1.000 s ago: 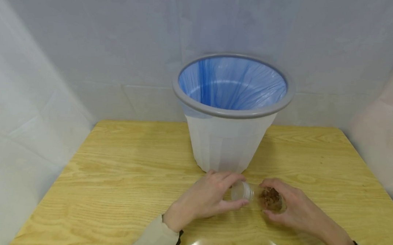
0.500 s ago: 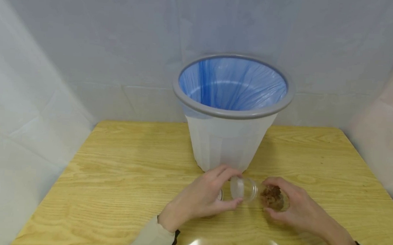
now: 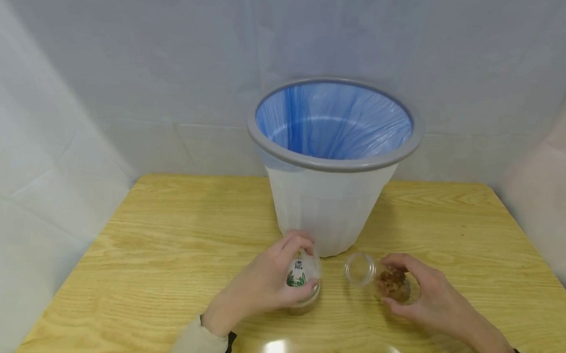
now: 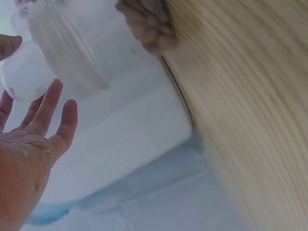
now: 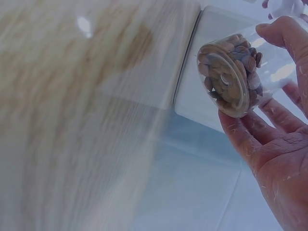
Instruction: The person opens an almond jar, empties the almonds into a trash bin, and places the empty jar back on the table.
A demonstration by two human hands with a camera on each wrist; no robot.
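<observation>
Nearest the camera, two beige sleeves lead to both hands, low over the front of the desk. The left hand has its grip closed round a small clear lid with a green and white label, thumb below and fingers curled over its top, close above the wood. Just to its right and apart from it, the right hand grips a clear plastic jar lying on its side, fingers wrapped round the base end. The jar's round mouth is open and faces the lid.

Judging from this, the uncapping step is done: lid and jar are separate, one in each hand. With the mouth open sideways, the jar needs a steady, level hold, since any downward tilt would let its contents slide out.

The brown pieces heaped against the jar's bottom are small, rounded and dry-looking, like nuts or pellets. The jar wall is thin, smooth and glossy.

Behind the hands stands a white, faintly ribbed plastic bin, tapering downward, with a grey rim and a crinkled blue liner. The desk is pale grained wood, and white sheeting hangs beyond.
</observation>
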